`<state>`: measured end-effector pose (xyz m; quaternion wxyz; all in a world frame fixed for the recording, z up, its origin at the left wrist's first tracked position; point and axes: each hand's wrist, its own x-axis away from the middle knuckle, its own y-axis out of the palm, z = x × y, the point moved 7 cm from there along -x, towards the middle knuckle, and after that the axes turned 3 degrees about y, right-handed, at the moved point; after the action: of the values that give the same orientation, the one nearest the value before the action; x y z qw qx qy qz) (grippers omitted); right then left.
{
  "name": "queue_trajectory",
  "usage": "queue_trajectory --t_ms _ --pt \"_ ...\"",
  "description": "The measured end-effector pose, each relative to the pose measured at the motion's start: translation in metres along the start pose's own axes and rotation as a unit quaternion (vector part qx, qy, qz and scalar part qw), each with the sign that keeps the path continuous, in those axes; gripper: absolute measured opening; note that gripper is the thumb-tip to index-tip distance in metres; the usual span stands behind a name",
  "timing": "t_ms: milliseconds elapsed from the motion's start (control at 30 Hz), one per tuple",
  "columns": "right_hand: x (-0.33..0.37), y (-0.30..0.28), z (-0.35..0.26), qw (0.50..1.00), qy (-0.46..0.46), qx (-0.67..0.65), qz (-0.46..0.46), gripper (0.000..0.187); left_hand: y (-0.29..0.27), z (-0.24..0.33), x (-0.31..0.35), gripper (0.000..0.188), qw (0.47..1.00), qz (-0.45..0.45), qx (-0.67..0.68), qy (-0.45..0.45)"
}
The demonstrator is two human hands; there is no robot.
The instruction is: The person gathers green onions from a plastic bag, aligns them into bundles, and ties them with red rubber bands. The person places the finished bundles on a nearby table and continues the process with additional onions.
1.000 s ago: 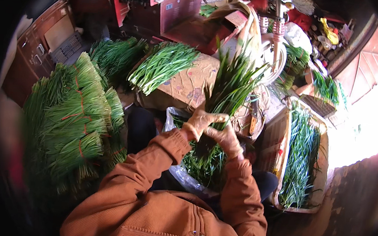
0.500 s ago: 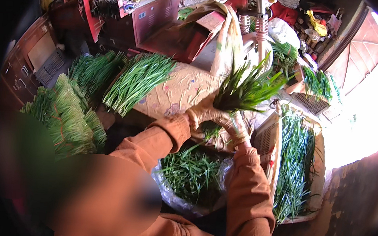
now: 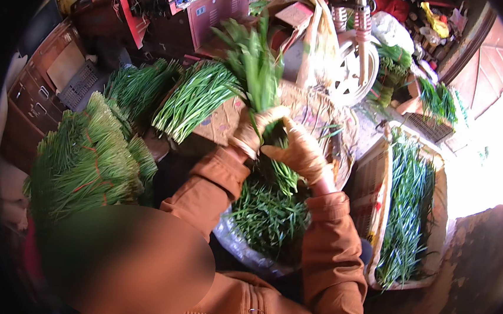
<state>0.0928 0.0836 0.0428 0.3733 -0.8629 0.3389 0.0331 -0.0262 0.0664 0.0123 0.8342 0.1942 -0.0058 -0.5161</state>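
My left hand (image 3: 252,130), in a tan glove, is closed round a bunch of garlic chives (image 3: 257,69) whose leafy tops point up and away. My right hand (image 3: 304,152), gloved too, is beside the bunch's lower end, thumb and fingers apart around the stalks. More green blades (image 3: 282,178) hang below both hands. Beneath them stands a tub lined with clear plastic (image 3: 238,247), filled with loose green leaves (image 3: 270,217). Just left of the held bunch, a neat pile of chives (image 3: 194,102) lies on the patterned cloth-covered surface (image 3: 303,99).
Tied stacks of chives (image 3: 88,162) stand at my left. To the right is a lined crate (image 3: 383,226) holding long chives (image 3: 407,210). A spoked white wheel (image 3: 356,71) and a red metal cabinet (image 3: 215,15) are farther back. Another crate (image 3: 428,125) sits at the far right.
The held bunch has swung left and now points more upright. My left hand has shifted slightly left, and the right hand's fingers have spread apart. The whole view has shifted a little.
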Motion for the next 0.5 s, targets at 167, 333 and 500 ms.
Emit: queue_trajectory --t_ms 167,333,500 --pt "0.021 -0.013 -0.014 0.857 0.075 -0.507 -0.053 0.061 -0.035 0.034 0.035 0.036 0.957 -0.090 0.258 -0.096" --pt "0.076 0.074 0.021 0.790 0.189 -0.499 -0.302 0.056 -0.047 0.059 0.058 0.033 0.904 -0.115 0.397 -0.108" --pt "0.141 0.077 0.012 0.798 0.262 -0.426 -0.335 0.032 -0.116 0.066 0.055 0.025 0.924 -0.079 0.373 -0.038"
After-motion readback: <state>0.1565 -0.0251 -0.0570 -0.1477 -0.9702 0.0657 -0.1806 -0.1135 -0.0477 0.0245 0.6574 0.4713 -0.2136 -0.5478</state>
